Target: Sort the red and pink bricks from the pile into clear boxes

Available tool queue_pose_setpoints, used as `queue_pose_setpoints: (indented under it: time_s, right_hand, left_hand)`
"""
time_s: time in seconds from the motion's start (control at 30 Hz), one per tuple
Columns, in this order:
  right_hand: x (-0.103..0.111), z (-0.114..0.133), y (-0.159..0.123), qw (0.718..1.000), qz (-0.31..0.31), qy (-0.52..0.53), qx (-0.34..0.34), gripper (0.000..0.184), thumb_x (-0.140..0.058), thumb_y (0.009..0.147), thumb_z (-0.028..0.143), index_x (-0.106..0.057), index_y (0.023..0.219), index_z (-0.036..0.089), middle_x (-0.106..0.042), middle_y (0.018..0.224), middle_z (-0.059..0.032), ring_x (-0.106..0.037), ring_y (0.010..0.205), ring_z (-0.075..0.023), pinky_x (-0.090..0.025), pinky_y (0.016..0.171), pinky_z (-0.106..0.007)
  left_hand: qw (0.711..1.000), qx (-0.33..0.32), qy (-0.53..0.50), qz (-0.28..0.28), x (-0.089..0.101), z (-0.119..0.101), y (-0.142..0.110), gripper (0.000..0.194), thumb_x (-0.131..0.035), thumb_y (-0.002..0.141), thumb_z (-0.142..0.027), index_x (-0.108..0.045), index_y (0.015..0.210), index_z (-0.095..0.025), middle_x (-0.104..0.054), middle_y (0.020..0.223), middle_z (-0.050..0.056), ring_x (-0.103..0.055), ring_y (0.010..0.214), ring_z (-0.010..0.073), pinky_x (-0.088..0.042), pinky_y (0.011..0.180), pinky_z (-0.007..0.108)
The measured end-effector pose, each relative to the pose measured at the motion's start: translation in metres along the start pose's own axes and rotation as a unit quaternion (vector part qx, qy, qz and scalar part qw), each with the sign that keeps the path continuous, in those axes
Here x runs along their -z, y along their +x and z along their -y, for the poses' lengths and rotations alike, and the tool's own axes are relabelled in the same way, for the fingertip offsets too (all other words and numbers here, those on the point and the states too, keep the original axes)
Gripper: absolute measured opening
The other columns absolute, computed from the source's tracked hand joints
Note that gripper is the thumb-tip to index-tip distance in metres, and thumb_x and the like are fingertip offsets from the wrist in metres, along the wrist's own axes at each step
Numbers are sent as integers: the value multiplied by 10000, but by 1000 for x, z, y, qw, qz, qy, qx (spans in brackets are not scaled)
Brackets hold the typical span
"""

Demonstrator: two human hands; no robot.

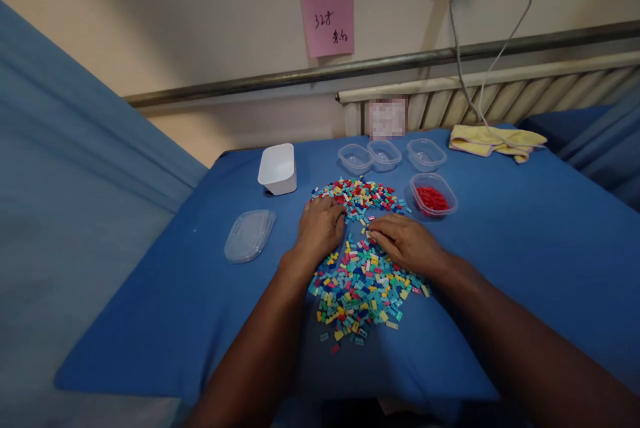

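Note:
Small multicoloured plastic bricks lie in two heaps on a blue cloth. My left hand (320,225) rests at the left edge of the far heap (363,193), its fingers curled down among the bricks. Between the heaps is my right hand (407,240), thumb and fingers drawn together at a few loose bricks. Whatever either hand holds is hidden or too small to name. The near heap (363,285) spreads between my forearms, mostly teal, yellow, pink and blue. Just beyond my right hand, a clear tub (453,205) holds red bricks (431,199).
Three clear tubs (355,159) stand along the back. At the left are a white container (279,170) and a clear lid (250,236). A yellow cloth (480,141) lies back right, under a hanging white cable (463,81). Blue curtains (60,201) flank the table.

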State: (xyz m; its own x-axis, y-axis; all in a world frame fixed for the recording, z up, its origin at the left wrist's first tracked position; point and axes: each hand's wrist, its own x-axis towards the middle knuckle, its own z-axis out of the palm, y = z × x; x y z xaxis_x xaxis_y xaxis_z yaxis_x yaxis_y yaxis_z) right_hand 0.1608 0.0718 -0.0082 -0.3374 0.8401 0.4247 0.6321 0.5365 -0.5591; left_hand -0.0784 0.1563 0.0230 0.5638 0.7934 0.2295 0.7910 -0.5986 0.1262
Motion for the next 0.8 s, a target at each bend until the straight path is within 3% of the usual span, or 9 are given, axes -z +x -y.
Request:
queue_pose_setpoints:
  time_s: [0.17,0.4,0.57,0.8]
  right_hand:
    - [-3,-2,0,999,-11,27,-19,248,-573,1105,310,-803,1175,251,-829,1162,-90,-765,1099,-277,-596,1007,-468]
    - [-1,0,-1,999,-18,41,-15,234,-587,1095,308,-812,1137,261,-833,1166,-88,-772,1089,-279,-600,1000,-486]
    - [-1,0,0,999,-15,43,-21,241,-587,1091,309,-818,1134,255,-835,1156,-88,-774,1080,-279,-604,992,-482]
    - [-2,-2,-1,999,-19,38,-15,229,-606,1073,290,-828,1125,263,-836,1145,-92,-772,1083,-282,-601,1000,-470]
  left_hand:
    - [1000,-14,8,23,4,-6,0,252,-636,1034,-304,-809,1188,-207,-708,1201,132,-627,1166,329,-486,1013,494]
    - [998,-18,-57,29,10,8,-17,383,-761,943,-268,-728,1324,-248,-687,1320,112,-609,1282,333,-468,1112,513]
    - [997,-31,-69,35,13,7,-21,277,-766,926,-240,-761,1203,-232,-711,1269,100,-636,1225,323,-488,1060,496]
    - [999,12,-30,40,13,-8,-13,95,-682,979,-235,-774,986,-211,-741,1090,110,-665,1083,309,-500,960,465]
